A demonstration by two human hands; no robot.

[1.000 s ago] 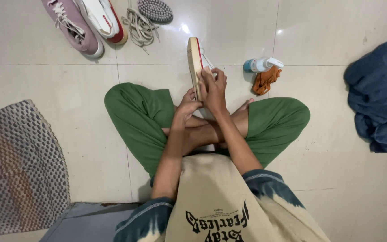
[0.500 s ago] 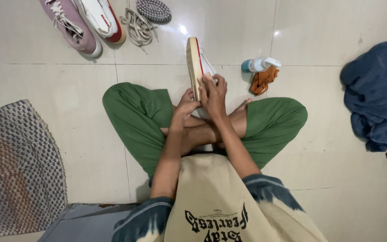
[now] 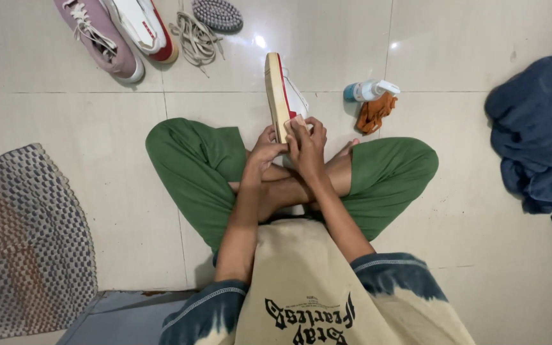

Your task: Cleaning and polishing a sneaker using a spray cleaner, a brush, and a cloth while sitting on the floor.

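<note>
Glossy tile floor (image 3: 455, 45), smooth, throwing back spots of lamp light. The white sneaker (image 3: 282, 96) looks like smooth leather with a matt rubber sole. Pink shoe (image 3: 100, 38) seems soft and suede-like. Woven laces (image 3: 194, 39) lie beside a bristly brush (image 3: 217, 14). Plastic spray bottle (image 3: 368, 91), crumpled orange cloth (image 3: 375, 112), soft blue fabric (image 3: 541, 134), nubby knitted mat (image 3: 27, 236)

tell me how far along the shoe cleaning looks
Done: the laces are out and lie on the floor. In hand: the left hand steadies the white shoe on its side while the right hand presses a small pale block to its sole edge. Left, probably: the pink shoe and second white shoe lie untouched beside the brush.
</note>
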